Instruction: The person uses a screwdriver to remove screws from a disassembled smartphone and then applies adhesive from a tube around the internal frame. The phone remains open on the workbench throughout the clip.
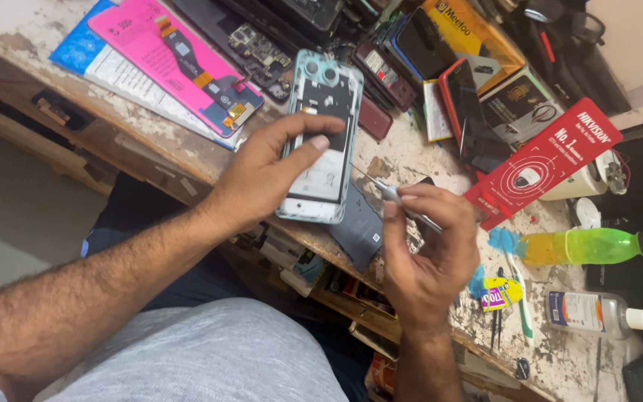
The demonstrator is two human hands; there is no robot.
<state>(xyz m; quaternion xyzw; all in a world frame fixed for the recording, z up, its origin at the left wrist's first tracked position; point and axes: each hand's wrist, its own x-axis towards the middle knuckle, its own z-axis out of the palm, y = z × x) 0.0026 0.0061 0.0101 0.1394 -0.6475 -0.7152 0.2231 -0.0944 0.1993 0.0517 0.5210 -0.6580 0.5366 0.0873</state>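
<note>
While the left hand [266,175] presses its thumb and forefinger, spread apart, onto the opened back of a pale blue smartphone [323,134], the right hand [429,246] pinches a thin metal screwdriver [394,197] between closed fingertips, its tip aimed at the phone's right edge. The smartphone lies on the worn, paint-flecked workbench [403,152], its camera end away from the person, and a dark grey back cover [359,231] lies just beside its near corner, under the screwdriver. Left of the smartphone and farther away, a pink rectangular card [150,52] carrying a flex cable rests on a blue-and-white packet [87,56]. Right of the smartphone, a red card package [552,160] with white rings lies slanted, and beyond it a yellow box [470,30] sits among black phone screens. Well to the right of the smartphone, a green-yellow plastic bottle [589,246] lies on its side, with a clear spray bottle [604,313] bearing a white label nearer the person, and a small yellow-and-pink tube [501,292] just beside the right hand.
</note>
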